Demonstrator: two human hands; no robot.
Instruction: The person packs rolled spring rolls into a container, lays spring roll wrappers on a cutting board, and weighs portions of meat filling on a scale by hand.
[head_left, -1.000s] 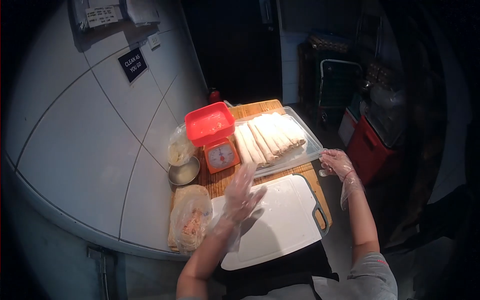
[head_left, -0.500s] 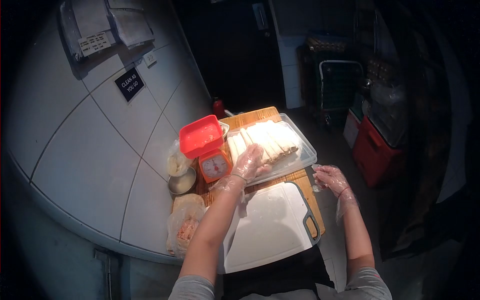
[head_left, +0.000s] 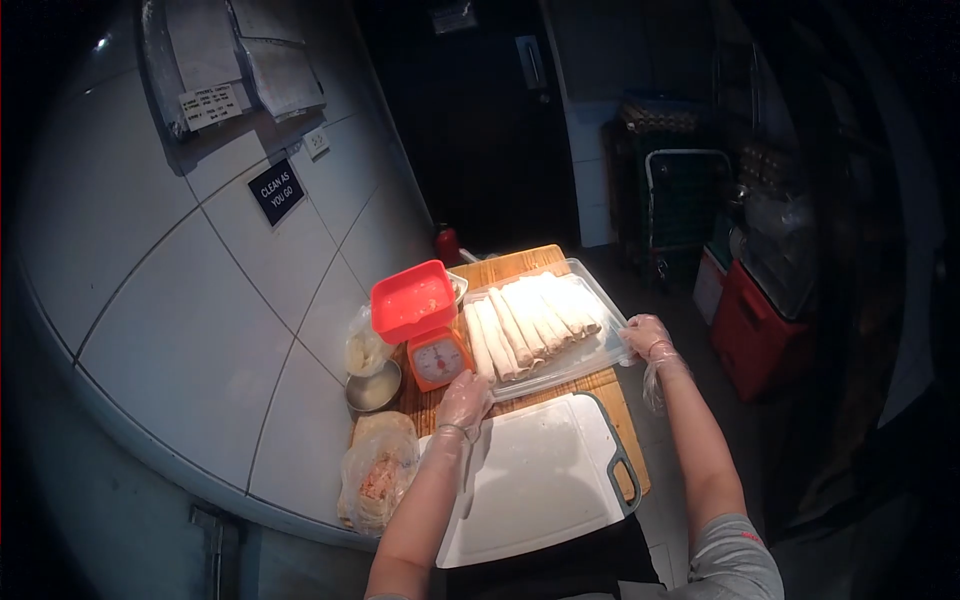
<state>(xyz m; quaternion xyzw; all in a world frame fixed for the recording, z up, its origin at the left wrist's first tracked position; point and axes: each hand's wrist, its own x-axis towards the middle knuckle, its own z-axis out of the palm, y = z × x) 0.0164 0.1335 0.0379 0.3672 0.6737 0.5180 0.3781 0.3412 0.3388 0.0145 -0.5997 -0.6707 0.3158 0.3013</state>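
both hands shift since the earlier frame: the left hand [head_left: 465, 402] comes back from above the white rolls [head_left: 530, 325] to the near left corner of the clear container [head_left: 607, 298], and the right hand [head_left: 645, 338], apart from the container before, now meets its near right corner. each hand wears a thin see-through glove.

the right hand is narrow, its fingers closed on the container's corner. the left hand has its fingers drawn together at the other corner, beside the end of the leftmost roll; i cannot tell whether they pinch the rim.

the rolls lie side by side in the container, which rests on the wooden table [head_left: 622, 402]. just left of them stands the orange scale [head_left: 438, 360], with the red tray [head_left: 412, 302] on top, holding a few small bits. near the wall are the metal bowl [head_left: 376, 388] and, behind it, a clear bag [head_left: 366, 345] with pale contents.

nearer the person, the white cutting board [head_left: 545, 480] lies in front of the container, its dark-edged handle to the right. left of the board, an open plastic bag [head_left: 380, 478] of pinkish filling sits against a stack of flat rounds [head_left: 384, 426].
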